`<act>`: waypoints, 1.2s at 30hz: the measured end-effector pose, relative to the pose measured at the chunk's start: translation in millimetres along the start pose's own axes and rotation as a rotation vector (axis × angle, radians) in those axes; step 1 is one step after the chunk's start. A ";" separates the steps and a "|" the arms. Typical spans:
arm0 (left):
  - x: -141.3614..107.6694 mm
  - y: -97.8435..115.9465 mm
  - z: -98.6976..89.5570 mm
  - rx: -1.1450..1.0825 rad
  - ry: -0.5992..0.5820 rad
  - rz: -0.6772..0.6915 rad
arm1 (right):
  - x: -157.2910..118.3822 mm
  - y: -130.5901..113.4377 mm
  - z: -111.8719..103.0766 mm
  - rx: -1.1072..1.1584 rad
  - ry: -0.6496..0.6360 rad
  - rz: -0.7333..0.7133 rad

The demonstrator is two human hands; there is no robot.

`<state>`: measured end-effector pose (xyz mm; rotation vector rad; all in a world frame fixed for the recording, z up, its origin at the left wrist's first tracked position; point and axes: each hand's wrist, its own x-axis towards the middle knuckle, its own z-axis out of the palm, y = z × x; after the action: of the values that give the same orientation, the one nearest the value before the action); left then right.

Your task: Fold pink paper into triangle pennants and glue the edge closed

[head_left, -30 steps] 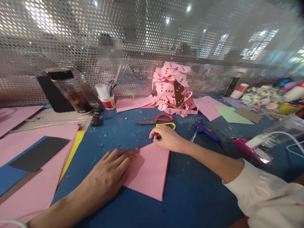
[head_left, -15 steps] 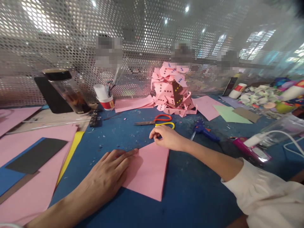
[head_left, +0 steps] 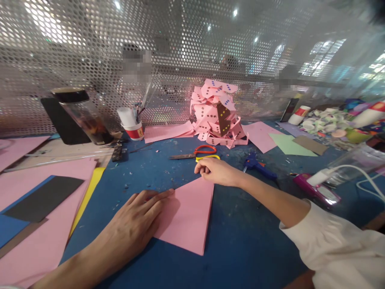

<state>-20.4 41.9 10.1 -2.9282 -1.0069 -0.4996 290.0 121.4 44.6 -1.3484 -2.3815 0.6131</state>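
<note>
A folded pink sheet of paper (head_left: 188, 216) lies on the blue tabletop in front of me. My left hand (head_left: 141, 214) rests flat over its left side, fingers stretched out and pointing toward the far edge. At the sheet's far right corner is my right hand (head_left: 215, 171), its fingers curled in and its lower side against the paper; nothing shows between the fingertips. Just beyond that hand lie scissors (head_left: 182, 157) with one red and one yellow handle loop, partly covered by it. A blue glue gun (head_left: 260, 167) lies farther right.
Behind stands a pink paper construction (head_left: 207, 116) with printed dots, before a perforated metal screen (head_left: 171, 36). Pink sheets (head_left: 54, 233) and a dark grey card (head_left: 45, 198) lie left. A jar (head_left: 93, 124) and a cup (head_left: 134, 131) stand behind; a magenta device (head_left: 315, 190) lies right.
My right hand has slid slightly to the right along the far edge of the pink paper, fingers still curled. The left hand has stayed in place on the sheet.
</note>
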 end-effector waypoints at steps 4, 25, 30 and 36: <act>-0.5 -1.2 1.1 -0.009 -0.011 0.002 | -1.6 2.3 -4.3 -0.015 -0.015 0.037; -1.3 -3.8 2.3 0.018 -0.017 0.004 | -8.8 17.2 -25.0 -0.218 -0.064 0.106; -3.1 -4.7 2.9 0.034 -0.028 0.000 | -9.3 17.1 -30.9 -0.275 -0.079 0.093; -2.0 -5.4 5.2 0.013 0.001 0.006 | -8.5 24.1 -30.5 -0.309 -0.065 0.084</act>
<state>-23.7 45.6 4.0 -2.9187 -0.9978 -0.4923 326.3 131.2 57.4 -1.5816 -2.5631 0.3218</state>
